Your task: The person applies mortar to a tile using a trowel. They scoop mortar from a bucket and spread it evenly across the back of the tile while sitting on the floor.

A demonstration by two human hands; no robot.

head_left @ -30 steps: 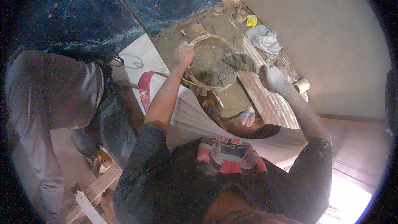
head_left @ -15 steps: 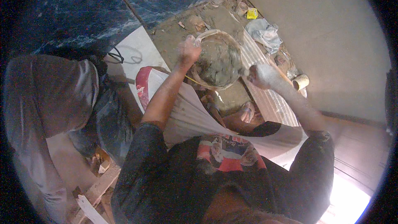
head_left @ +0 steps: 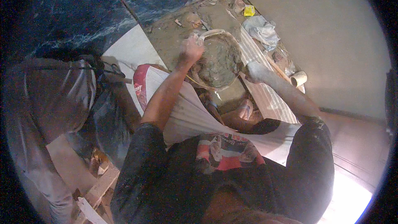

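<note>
A round bucket [head_left: 221, 31] with a pale rim and a yellow handle stands on the mortar-smeared floor between my hands. Wet grey mortar [head_left: 219, 62] fills it, its surface lumpy and stirred. My left hand [head_left: 192, 51] is closed around the rim at the upper left. At the right side of the bucket, my right hand [head_left: 257, 72] is against the edge of the mortar, its fingers blurred and partly hidden. Whether it holds a tool cannot be made out. Below the bucket, my sandalled foot [head_left: 245, 110] shows between my legs.
A ribbed pale tile [head_left: 269, 99] lies along the bucket's right. Beyond it are a crumpled plastic bag [head_left: 262, 32], a yellow packet [head_left: 249, 10] and a cup [head_left: 298, 78] by the wall. Another person's clothed leg [head_left: 58, 95] is at left, near a white board [head_left: 134, 49].
My right hand has moved slightly left, closer to the bucket. The mortar's surface has shifted and looks more heaped. My left hand stays on the rim; the person at left has moved slightly.
</note>
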